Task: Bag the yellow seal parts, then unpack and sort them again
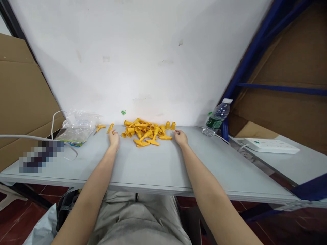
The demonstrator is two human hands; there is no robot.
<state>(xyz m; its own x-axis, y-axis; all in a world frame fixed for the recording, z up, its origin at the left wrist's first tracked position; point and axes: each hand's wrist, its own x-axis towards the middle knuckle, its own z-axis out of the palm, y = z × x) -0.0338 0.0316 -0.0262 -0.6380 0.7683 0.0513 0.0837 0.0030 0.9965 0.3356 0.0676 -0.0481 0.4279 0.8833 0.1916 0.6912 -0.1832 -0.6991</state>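
My left hand (113,139) rests on the table left of the heap, its fingers closed on a yellow T-shaped handle (110,128) that sticks out beyond the fingertips. Beside it lies another yellow T-handle with a metal spiral, a corkscrew (100,127). My right hand (181,137) is at the heap's right side, fingers loosely bent and apart, with nothing visible in them. Between my hands is a pile of yellow plastic cup-shaped pieces (138,129) mixed with T-handles (154,141). Two yellow cups (170,125) stand upside down near my right fingertips.
Clear plastic bags (79,131), a white cable (53,126) and a blurred-out dark item (41,156) lie at the left. A tilted water bottle (216,119) leans at the back right. Further right is a white power strip (272,145). A white wall (153,68) closes the table's back.
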